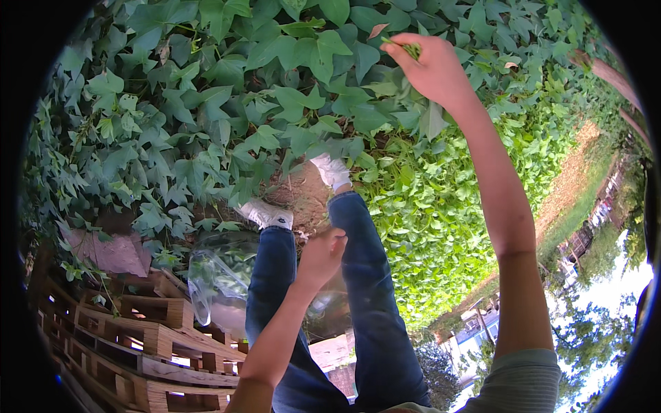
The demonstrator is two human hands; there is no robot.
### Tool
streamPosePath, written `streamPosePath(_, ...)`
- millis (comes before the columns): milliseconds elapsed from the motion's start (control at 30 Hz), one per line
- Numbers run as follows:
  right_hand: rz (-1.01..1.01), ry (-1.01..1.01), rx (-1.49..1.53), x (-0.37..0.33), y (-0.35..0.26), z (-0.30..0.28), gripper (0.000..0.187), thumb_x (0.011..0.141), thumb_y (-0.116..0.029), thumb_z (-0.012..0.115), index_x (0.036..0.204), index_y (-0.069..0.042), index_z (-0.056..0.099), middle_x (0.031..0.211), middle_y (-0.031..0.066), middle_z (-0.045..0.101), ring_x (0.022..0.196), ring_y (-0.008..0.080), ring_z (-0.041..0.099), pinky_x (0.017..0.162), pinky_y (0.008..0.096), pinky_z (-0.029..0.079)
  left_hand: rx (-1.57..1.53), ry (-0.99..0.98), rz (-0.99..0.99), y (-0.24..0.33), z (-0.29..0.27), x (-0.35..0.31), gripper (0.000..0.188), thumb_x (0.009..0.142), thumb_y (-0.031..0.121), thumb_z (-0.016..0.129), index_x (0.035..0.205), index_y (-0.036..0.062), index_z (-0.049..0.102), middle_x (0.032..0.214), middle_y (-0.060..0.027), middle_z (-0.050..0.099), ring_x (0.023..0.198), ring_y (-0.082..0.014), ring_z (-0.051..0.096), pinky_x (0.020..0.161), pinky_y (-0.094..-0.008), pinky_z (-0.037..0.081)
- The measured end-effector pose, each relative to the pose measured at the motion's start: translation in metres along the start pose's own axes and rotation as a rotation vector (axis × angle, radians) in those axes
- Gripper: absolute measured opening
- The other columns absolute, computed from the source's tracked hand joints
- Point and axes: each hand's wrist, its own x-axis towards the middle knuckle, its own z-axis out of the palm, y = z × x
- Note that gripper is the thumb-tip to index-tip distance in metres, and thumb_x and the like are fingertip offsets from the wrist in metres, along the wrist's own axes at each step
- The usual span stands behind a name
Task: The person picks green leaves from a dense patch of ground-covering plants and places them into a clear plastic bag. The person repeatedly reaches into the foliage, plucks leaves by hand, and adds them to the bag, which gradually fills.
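Note:
My right hand (435,72) reaches out over the far leaves, its fingers closed round a small bunch of green leaf stems (413,50). The stem ends stick out by my thumb, and broad leaves (432,121) hang beneath the hand. My left hand (321,259) is held low between my knees with its fingers curled closed; whatever may be inside is hidden. Dense, lobed vine leaves (289,103) spread in front of both hands. Next to my left leg lies a clear plastic bag (210,282) with green leaves showing through it.
My white shoes (332,171) stand on bare soil (303,196) at the edge of the vines. Stacked wooden pallets (148,337) fill the lower left, near a pinkish stone block (110,251). Brighter, lower plants (441,220) grow to my right.

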Motion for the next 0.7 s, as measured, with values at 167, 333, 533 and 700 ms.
streamPosePath(167,-0.154,-0.42,0.175,-0.04,-0.061,0.053,0.017,0.08,-0.009,0.058,0.093,-0.003,0.068,0.053,0.0071,0.057,0.037,0.0077,0.04,0.038,0.0265,0.03,-0.359,0.358,-0.033,0.016,-0.043,0.029,0.026,0.094,0.023,0.052,0.092,-0.0011,0.06,0.071,-0.0088,0.062,0.064,-0.0137,0.061,0.061,-0.0262,0.048)
streamPosePath(333,-0.034,-0.863,0.268,-0.109,-0.087,0.114,0.017,0.082,-0.012,0.055,0.085,0.003,0.061,0.061,0.0213,0.057,0.056,0.0333,0.058,0.063,0.044,0.047,-0.226,0.283,0.147,0.004,-0.065,0.027,0.034,0.094,0.031,0.051,0.084,-0.0016,0.054,0.063,-0.0146,0.053,0.054,-0.0233,0.051,0.054,-0.0347,0.043)
streamPosePath(533,-0.131,-0.905,0.236,-0.118,-0.101,0.13,0.026,0.087,-0.019,0.054,0.073,0.003,0.053,0.06,0.0218,0.053,0.059,0.0366,0.055,0.057,0.042,0.044,-0.321,0.141,0.118,-0.006,-0.079,0.018,0.034,0.095,0.029,0.051,0.078,0.0,0.05,0.06,-0.0092,0.048,0.053,-0.0185,0.044,0.05,-0.0297,0.037)
streamPosePath(700,0.062,-0.923,0.837,-0.107,-0.109,0.116,0.025,0.089,-0.022,0.057,0.082,0.002,0.06,0.067,0.0093,0.061,0.063,0.0173,0.058,0.062,0.0311,0.046,-1.693,-0.119,0.009,0.004,-0.09,0.009,0.037,0.096,0.026,0.049,0.066,0.0046,0.047,0.057,0.0014,0.042,0.053,-0.0131,0.041,0.051,-0.0269,0.033)
